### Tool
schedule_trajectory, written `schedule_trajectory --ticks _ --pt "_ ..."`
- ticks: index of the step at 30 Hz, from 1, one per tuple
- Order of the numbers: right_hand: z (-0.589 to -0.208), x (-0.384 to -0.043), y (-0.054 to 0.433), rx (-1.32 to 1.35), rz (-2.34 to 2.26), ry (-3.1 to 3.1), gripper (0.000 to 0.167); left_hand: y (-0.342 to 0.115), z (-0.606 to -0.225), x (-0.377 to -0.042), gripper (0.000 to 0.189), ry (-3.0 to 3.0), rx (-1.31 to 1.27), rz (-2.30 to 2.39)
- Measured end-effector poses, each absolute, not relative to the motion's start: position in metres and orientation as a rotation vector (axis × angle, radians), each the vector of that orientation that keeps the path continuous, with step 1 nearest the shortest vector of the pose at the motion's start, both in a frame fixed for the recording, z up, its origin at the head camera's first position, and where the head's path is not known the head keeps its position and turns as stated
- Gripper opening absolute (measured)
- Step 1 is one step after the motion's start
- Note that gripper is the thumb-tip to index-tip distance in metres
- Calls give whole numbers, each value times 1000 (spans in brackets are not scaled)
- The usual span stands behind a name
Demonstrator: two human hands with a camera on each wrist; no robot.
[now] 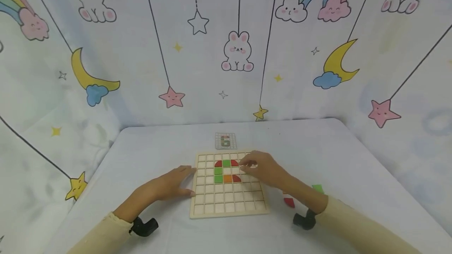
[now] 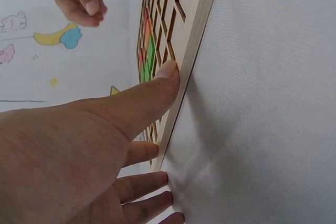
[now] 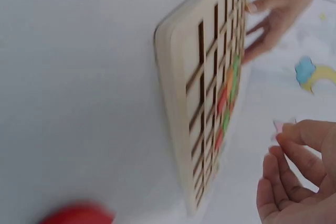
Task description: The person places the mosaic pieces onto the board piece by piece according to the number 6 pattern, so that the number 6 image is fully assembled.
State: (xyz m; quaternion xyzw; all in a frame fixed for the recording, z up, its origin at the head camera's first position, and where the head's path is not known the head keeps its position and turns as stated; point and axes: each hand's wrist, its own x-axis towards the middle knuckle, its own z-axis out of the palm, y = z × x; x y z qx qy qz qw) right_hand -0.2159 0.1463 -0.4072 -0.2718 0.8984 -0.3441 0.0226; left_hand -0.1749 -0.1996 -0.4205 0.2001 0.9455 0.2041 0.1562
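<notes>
A wooden grid board lies on the table. Red, green and orange tiles sit in its upper cells, among them a green square, an orange square and a red quarter-round tile. At the left edge, my left hand has its fingers extended, and its thumb touches the board's rim. My right hand hovers over the upper right cells beside another red tile. Its thumb and index fingertips meet in the right wrist view, with no tile visible between them.
Behind the board lies a small gridded card printed with a coloured figure. Right of the board are a loose red tile and green tile, the latter partly behind my right forearm. A cartoon-printed cloth hangs around the table.
</notes>
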Motion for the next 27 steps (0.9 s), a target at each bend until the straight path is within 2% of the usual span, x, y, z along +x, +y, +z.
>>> schedule_trajectory --ticks 7,14,20,27 --pt "-389 -215 217 -596 -1083 2857 26 -199 -419 -173 84 2710 577 601" --pt "-372 -201 287 -496 -1065 2886 33 -200 -420 -172 84 2702 558 607" --pt "-390 -187 331 -455 -945 2871 34 -199 -420 -171 84 2700 558 622" --pt "-415 -174 357 -404 -953 2732 36 -199 -417 -171 84 2699 552 614"
